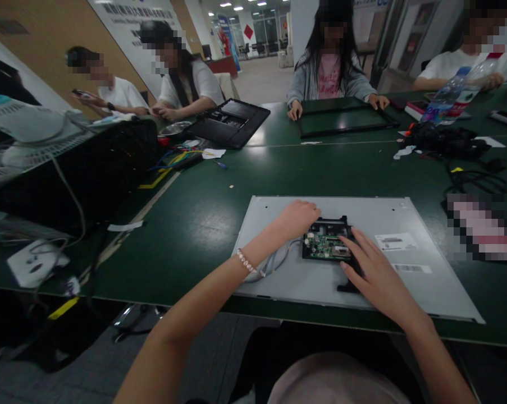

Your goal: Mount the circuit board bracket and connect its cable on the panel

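A flat grey metal display panel lies back side up on the table before me. Near its middle sits a green circuit board in a black bracket, and a grey cable runs from the board's left. My left hand, with a beaded bracelet at the wrist, is curled at the bracket's far left corner; its fingertips are hidden. Spread fingers of my right hand rest over the right side of the bracket and board, thumb near the silver connector.
Across the green table, a person's hands touch an empty black frame. A black monitor housing lies at the far left, near wires and a screwdriver. Bottles, black cables and a phone-like object are at right.
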A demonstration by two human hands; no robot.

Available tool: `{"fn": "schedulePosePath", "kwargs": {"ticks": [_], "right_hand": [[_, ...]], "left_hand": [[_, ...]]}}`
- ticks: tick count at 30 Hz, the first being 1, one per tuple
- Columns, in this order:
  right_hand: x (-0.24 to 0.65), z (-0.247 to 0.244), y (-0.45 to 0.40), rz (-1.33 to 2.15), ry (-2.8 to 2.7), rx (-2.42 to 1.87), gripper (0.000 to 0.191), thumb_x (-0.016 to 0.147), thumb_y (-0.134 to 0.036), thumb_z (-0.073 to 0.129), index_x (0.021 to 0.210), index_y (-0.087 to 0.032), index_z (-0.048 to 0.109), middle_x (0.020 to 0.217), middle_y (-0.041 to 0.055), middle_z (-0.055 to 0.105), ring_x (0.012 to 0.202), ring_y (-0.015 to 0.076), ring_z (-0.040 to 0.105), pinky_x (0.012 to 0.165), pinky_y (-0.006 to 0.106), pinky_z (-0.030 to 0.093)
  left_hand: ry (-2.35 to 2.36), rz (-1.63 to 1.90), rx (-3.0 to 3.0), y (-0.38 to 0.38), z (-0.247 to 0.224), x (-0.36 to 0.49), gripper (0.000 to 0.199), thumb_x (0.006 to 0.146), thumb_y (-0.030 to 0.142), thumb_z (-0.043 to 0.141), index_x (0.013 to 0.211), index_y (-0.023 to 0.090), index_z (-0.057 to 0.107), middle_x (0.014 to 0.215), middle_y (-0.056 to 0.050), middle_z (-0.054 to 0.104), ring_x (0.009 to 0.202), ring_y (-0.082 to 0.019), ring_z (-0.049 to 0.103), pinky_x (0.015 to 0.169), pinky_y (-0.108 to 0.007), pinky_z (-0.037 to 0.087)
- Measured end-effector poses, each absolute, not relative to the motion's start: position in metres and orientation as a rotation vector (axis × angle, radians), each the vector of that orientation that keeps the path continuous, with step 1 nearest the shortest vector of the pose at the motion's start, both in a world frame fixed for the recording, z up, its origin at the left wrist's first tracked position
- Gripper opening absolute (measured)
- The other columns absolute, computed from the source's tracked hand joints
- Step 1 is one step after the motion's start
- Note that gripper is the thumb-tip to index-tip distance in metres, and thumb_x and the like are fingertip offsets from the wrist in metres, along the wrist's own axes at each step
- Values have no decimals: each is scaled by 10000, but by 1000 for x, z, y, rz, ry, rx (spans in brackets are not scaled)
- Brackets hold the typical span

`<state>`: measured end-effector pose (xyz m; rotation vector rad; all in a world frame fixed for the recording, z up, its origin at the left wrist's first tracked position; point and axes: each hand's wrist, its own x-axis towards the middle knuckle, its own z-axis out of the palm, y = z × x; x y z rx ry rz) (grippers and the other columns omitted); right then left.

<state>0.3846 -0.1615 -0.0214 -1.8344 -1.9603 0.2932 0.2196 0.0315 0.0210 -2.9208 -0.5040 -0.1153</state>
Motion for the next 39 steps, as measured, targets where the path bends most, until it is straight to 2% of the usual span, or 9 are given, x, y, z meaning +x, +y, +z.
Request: {"fn": "schedulePosePath", "kwargs": {"ticks": [10, 17, 22, 25, 31, 39], "right_hand": [[391, -24, -162, 267, -1954, -1801, 532, 970, -408, 394, 1446, -172, 414, 1584, 137, 289, 1462, 289, 263, 1171, 503, 288], [389, -20, -165, 275, -1927, -1784, 520, 965, -401, 405, 1441, -191, 421, 1573, 141, 314, 1451, 296, 289, 1156, 522, 309], [385, -21, -167, 270, -1948, -1802, 535, 964, -409, 406, 1443, -171, 420, 1577, 147, 302, 1455, 295, 277, 1164, 505, 298], [384, -20, -168, 274, -1963, -1820, 540, 967, -407, 402, 1446, -159, 418, 1580, 152, 290, 1458, 291, 268, 1170, 493, 290], [382, -19, -168, 277, -1959, -1828, 533, 970, -398, 394, 1444, -156, 420, 1577, 149, 295, 1462, 278, 259, 1176, 482, 279], [383, -23, -164, 283, -1959, -1838, 530, 970, -403, 394, 1446, -170, 413, 1587, 138, 278, 1466, 275, 253, 1175, 486, 283]], "left_hand": [[-619, 37, -2963, 22, 32, 221, 214, 923, 89, 451, 930, 107, 664, 948, -120, 704, 865, -204, 661, 794, -319, 464], [-417, 40, -2968, 28, 28, 214, 188, 905, 64, 479, 961, 111, 652, 964, -117, 704, 891, -202, 645, 877, -324, 429], [-445, 16, -2972, 27, 29, 210, 192, 928, 103, 454, 937, 112, 646, 892, -117, 697, 831, -210, 638, 801, -336, 430], [-517, -46, -2980, 24, 29, 210, 220, 947, 136, 430, 1004, 114, 642, 877, -106, 695, 795, -204, 635, 762, -333, 426], [-531, -25, -2946, 21, 23, 211, 249, 956, 166, 449, 904, 131, 691, 922, -96, 693, 807, -189, 638, 764, -321, 425], [-558, -75, -3001, 30, 16, 209, 280, 979, 189, 430, 964, 130, 703, 977, -104, 698, 861, -180, 650, 786, -305, 450]]}}
